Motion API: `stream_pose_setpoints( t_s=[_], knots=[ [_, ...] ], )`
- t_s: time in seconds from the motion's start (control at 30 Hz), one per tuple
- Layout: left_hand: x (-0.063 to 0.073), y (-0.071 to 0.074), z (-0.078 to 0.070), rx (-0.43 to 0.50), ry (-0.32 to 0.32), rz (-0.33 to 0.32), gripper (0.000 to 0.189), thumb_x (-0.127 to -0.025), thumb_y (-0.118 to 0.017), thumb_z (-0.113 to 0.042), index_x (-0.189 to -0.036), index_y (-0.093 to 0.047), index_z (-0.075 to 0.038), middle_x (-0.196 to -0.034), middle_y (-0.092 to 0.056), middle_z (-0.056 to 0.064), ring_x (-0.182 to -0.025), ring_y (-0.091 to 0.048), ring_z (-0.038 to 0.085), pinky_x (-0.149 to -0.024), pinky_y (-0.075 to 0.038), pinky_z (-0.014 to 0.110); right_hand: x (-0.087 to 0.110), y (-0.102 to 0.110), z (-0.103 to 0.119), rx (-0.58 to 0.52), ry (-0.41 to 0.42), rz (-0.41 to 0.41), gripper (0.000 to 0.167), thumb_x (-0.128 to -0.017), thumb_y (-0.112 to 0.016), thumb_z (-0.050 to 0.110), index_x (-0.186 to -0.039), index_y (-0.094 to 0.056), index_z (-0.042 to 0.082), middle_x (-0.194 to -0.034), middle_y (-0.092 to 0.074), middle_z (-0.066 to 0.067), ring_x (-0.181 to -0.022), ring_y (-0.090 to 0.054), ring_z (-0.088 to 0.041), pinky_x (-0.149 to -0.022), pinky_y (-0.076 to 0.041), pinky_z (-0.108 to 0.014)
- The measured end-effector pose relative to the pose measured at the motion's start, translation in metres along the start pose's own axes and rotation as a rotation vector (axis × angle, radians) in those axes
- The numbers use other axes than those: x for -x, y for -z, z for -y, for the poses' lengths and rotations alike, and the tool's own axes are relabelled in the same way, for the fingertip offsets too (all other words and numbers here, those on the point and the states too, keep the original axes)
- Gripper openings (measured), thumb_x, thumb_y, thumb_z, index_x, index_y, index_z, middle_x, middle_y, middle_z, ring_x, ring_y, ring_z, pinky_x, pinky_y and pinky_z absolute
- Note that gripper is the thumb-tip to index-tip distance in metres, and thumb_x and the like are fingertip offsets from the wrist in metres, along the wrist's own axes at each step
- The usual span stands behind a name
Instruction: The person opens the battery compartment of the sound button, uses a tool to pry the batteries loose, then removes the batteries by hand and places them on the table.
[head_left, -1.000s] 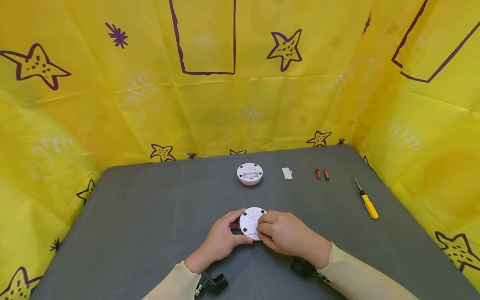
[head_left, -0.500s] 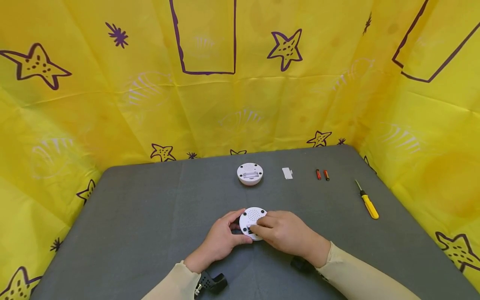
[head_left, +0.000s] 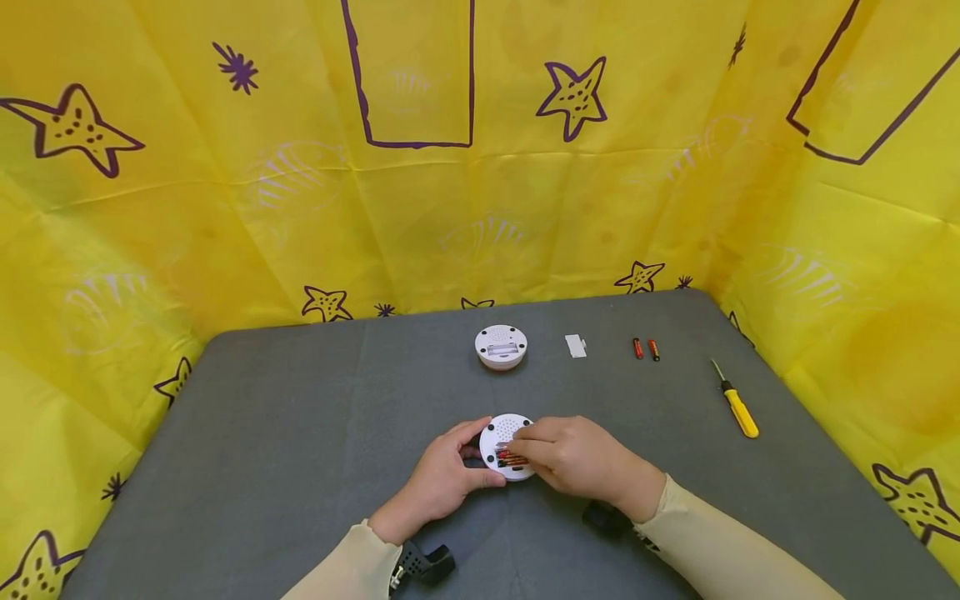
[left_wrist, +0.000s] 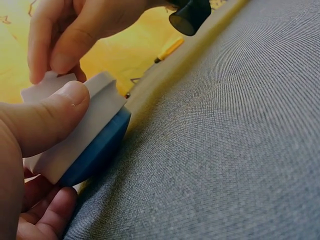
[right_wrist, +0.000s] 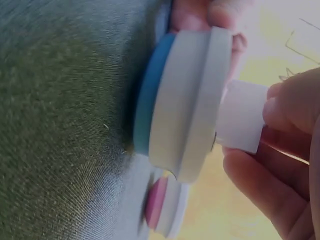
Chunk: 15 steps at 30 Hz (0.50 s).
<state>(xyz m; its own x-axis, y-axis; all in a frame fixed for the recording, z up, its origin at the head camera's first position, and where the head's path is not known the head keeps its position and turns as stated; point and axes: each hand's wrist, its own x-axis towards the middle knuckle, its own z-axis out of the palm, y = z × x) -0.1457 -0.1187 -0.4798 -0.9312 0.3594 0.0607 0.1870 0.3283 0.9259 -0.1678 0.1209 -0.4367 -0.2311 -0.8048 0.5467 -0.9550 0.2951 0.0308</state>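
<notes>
My left hand (head_left: 438, 477) grips a round white device (head_left: 497, 429) by its edge, thumb on the near rim. The device lies underside up, with black feet, a patch of small holes and a blue part (right_wrist: 150, 100) beneath. Red batteries (head_left: 513, 459) show in its uncovered battery compartment. Between thumb and fingers, my right hand (head_left: 581, 458) pinches a small white battery cover (right_wrist: 242, 117), which stands up off the device's face in the right wrist view. The right fingers hide part of the compartment in the head view.
A second round device (head_left: 501, 363) with a bare battery compartment and pink part (right_wrist: 156, 202) sits farther back. Right of it lie another white battery cover (head_left: 576, 346), two red batteries (head_left: 638, 348) and a yellow-handled screwdriver (head_left: 740, 413). Yellow cloth (head_left: 480, 225) surrounds the grey table (head_left: 300, 417).
My right hand has lifted the battery cover off the held device, uncovering the red batteries inside. The left hand keeps its grip in the same place.
</notes>
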Motion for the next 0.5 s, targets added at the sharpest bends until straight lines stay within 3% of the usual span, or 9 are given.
stream_pose_setpoints(
  t_s=[0.13,0.27,0.5],
  knots=[
    [0.0,0.001,-0.001,-0.008,0.001,0.004,0.081,-0.075,-0.089,-0.023,-0.143,-0.051,-0.001,-0.132,-0.057,0.006,-0.099,-0.064,0.016,-0.083,-0.052,0.028,0.002,0.003,-0.003,-0.074,-0.087,-0.02,0.032,-0.076,-0.079,-0.001,-0.108,-0.074,0.006,-0.102,-0.07,-0.002,-0.09,-0.067,-0.015,-0.078,-0.055,-0.028],
    [0.0,0.0,0.002,-0.014,-0.011,0.0,0.081,-0.075,-0.089,-0.023,-0.143,-0.051,-0.001,-0.131,-0.058,0.006,-0.099,-0.064,0.016,-0.083,-0.052,0.028,0.005,0.002,-0.008,-0.212,-0.241,-0.085,0.026,-0.083,-0.074,-0.004,-0.107,-0.073,0.006,-0.103,-0.07,-0.001,-0.092,-0.066,-0.013,-0.079,-0.054,-0.028],
    [0.0,0.0,0.002,-0.003,-0.021,-0.005,0.082,-0.074,-0.09,-0.022,-0.143,-0.052,-0.001,-0.13,-0.058,0.007,-0.097,-0.064,0.016,-0.083,-0.052,0.027,0.016,0.007,-0.022,-0.603,-0.821,-0.185,0.015,-0.092,-0.072,0.007,-0.106,-0.076,0.009,-0.091,-0.071,0.003,-0.077,-0.068,-0.017,-0.068,-0.055,-0.028]
  ],
)
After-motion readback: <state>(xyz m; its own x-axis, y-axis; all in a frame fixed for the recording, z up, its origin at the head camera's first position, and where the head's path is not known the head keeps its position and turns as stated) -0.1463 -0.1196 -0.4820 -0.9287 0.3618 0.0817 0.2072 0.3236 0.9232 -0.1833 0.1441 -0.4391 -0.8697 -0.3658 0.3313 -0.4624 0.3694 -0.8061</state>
